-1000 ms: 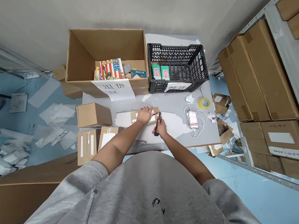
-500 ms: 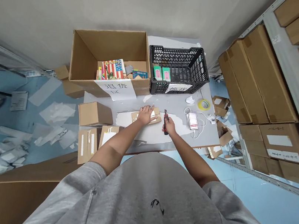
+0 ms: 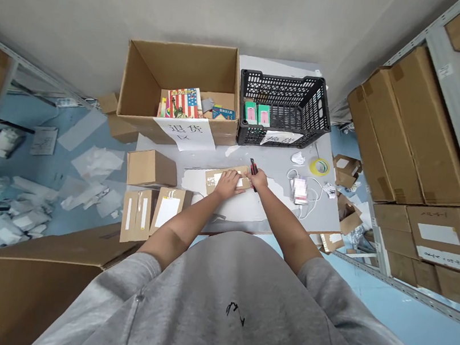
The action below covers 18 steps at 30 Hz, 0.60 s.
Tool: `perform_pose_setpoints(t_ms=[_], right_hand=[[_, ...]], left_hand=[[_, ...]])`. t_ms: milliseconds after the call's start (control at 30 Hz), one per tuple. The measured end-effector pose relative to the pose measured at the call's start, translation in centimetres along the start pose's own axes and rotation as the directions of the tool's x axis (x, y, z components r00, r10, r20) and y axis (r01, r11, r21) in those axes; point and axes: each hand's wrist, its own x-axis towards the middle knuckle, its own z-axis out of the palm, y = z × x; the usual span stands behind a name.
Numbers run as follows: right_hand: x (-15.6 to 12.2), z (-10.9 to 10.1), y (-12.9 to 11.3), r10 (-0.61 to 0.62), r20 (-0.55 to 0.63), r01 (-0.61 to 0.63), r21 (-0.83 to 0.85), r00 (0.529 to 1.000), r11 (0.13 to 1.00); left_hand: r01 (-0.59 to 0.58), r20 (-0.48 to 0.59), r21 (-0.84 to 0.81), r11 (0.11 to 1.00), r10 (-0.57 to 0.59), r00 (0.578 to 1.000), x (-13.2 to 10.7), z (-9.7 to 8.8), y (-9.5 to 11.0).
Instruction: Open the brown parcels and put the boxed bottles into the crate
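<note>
A small flat cardboard box with a white label lies on the grey table. My left hand is closed on it, with bent fingers across its top and the thumb toward its near side. At the box's right end my right hand is wrapped around a red and black utility knife, whose tip points away from me. Whether the blade touches the box cannot be made out. Pale paper lies beneath the box.
Behind stand a large open carton with books and a black plastic crate with green packs. Closed boxes stand left. Yellow tape, a blurred white item with a cable and shelving are on the right.
My right hand has brought the utility knife left and up against the box's right end. My left hand's fingers have drawn in, still on the box. The view has shifted slightly.
</note>
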Motion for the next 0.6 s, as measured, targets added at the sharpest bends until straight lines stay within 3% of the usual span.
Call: perform_pose_setpoints(t_ms=[167, 300, 433, 600], right_hand=[[0.3, 0.1, -0.2, 0.016, -0.019, -0.018, -0.120, 1.000, 0.993], [0.0, -0.4, 0.7, -0.043, 0.009, 0.043, 0.015, 0.999, 0.999], [-1.6, -1.8, 3.9, -0.175, 0.099, 0.149, 0.225, 0.980, 0.963], [-4.6, -2.8, 8.1, -0.278, 0.252, 0.200, 0.297, 0.927, 0.934]], left_hand=[[0.065, 0.010, 0.028, 0.998, -0.065, 0.998, 0.9, 0.4, 1.0], [0.095, -0.004, 0.043, 0.995, -0.095, 0.995, 1.3, 0.5, 1.4], [0.090, -0.016, 0.035, 0.995, -0.089, 0.996, 1.7, 0.7, 1.1], [0.047, -0.027, -0.011, 0.999, -0.047, 0.999, 1.6, 1.5, 0.6]])
